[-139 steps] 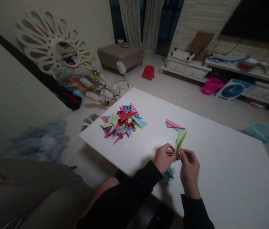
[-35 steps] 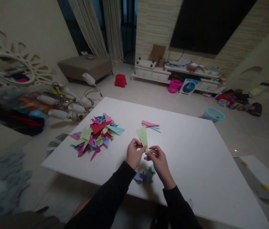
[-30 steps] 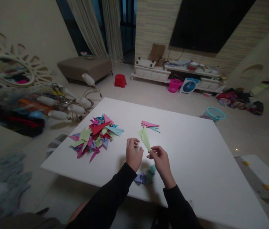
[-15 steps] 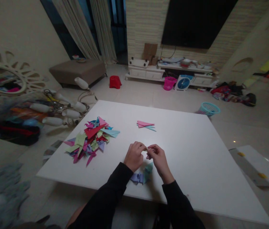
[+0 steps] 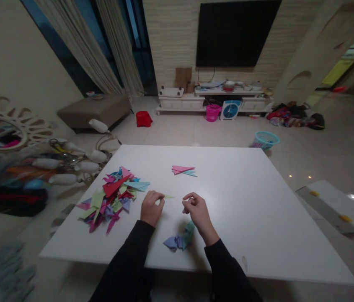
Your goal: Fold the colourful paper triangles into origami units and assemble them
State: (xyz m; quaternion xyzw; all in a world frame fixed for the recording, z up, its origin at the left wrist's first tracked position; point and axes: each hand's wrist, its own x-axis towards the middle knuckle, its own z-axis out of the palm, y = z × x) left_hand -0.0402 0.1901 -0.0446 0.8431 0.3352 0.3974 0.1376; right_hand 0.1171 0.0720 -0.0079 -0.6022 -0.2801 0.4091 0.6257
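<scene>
My left hand (image 5: 152,208) pinches a light green folded paper piece (image 5: 169,196) between thumb and fingertips, its thin point facing right. Most of that piece is hidden behind my fingers. To the right, my right hand (image 5: 196,210) hovers over the table with bent fingers, a small gap between thumb and forefinger, and nothing visible in it. Below the hands lie a purple folded paper piece (image 5: 173,242) and a teal folded paper piece (image 5: 188,234), touching each other. A large heap of coloured folded papers (image 5: 114,195) lies left of my left hand.
Several pink and blue folded strips (image 5: 183,170) lie farther back on the white table (image 5: 242,209). Beyond the table's edges are a blue basket (image 5: 266,139), a lamp with white shades (image 5: 87,167), a red stool (image 5: 144,119) and a white box (image 5: 337,205).
My hands were together at the small paper; now they are apart, the left moved left with the light green piece. The purple piece shows more fully. The camera view has shifted.
</scene>
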